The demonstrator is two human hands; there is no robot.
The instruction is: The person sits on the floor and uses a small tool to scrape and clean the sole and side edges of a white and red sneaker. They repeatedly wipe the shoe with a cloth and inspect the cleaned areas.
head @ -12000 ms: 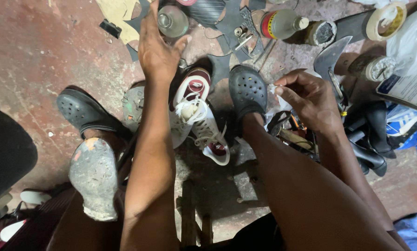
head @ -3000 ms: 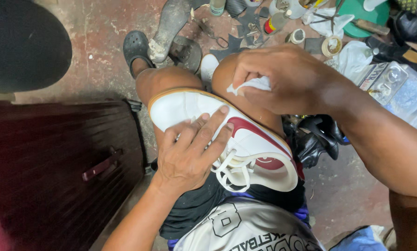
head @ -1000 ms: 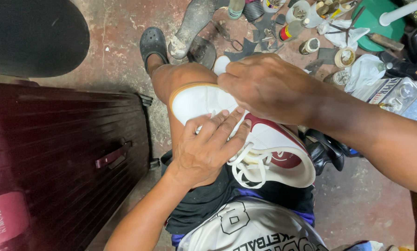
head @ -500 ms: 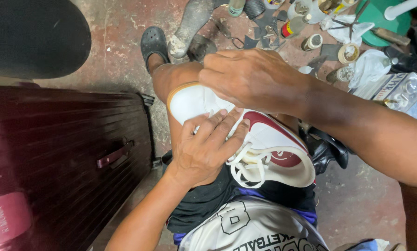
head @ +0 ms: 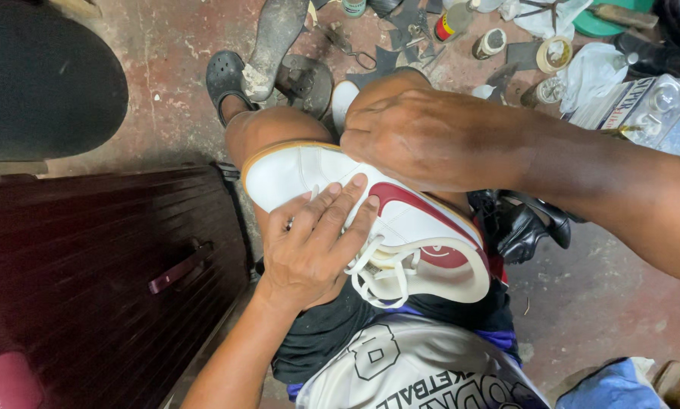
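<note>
One white sneaker (head: 400, 220) with a red stripe lies across the lap at frame centre, toe at 10 o'clock, loose laces at 5. I see left hand (head: 313, 242) pressed flat on its side, fingers spread, gripping nothing; right hand (head: 419, 132) curled over the far edge at 1 o'clock, grip hidden. Dark red suitcase (head: 90, 280) at 8 o'clock, black clog (head: 226, 79) at 11.

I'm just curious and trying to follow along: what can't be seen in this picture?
- Head view: whatever the right hand presses on the white sneaker is hidden under it.
- The sneaker's laces are partly covered by the left hand.
- Small jars on the floor are too small to identify.
</note>
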